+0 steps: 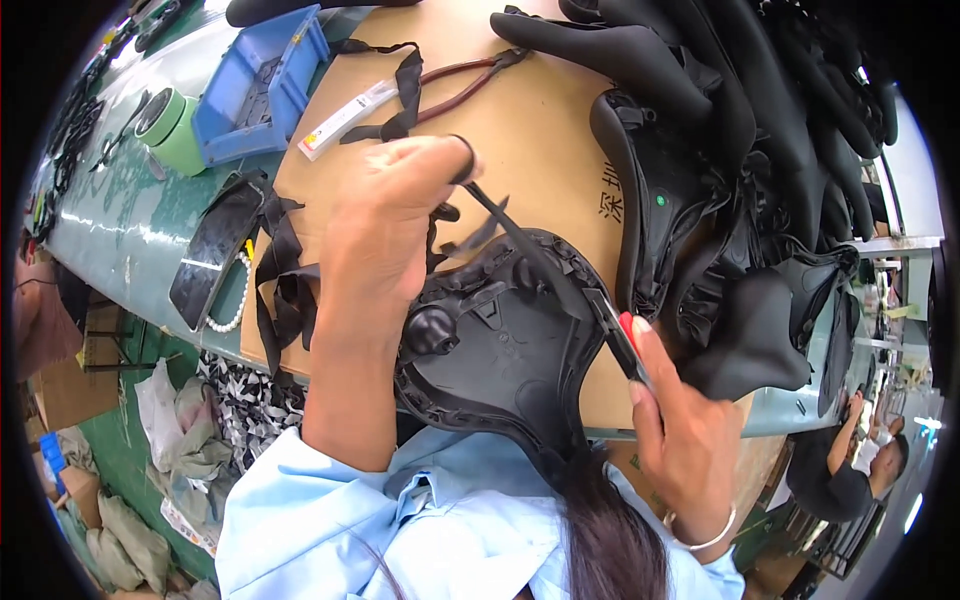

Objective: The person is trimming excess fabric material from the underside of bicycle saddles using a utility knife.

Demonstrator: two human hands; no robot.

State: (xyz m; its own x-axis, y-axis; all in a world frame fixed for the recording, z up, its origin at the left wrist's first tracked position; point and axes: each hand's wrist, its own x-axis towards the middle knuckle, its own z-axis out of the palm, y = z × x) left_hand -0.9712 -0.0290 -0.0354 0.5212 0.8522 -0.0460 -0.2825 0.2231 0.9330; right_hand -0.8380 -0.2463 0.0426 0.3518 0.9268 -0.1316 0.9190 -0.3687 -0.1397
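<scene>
A black bicycle saddle (500, 370) lies underside up in front of me, its narrow nose toward my body and its wide end away. My left hand (380, 215) is closed above its far left part, gripping a black strip of cover material (530, 250). The strip runs taut from those fingers down to the saddle's right rim. My right hand (685, 430) is wrapped round a utility knife (620, 340) with a red slider. Its blade end meets the strip at that rim. Part of the saddle's left edge is hidden behind my left forearm.
Cardboard (560, 130) covers the table under the saddle. Many black saddles (655, 170) are piled at the right. Around the left side are pliers (460, 90), a narrow white box (345, 120), a blue bin (220, 145), a green cup (175, 130) and a phone (205, 260). Another person (850, 460) sits far right.
</scene>
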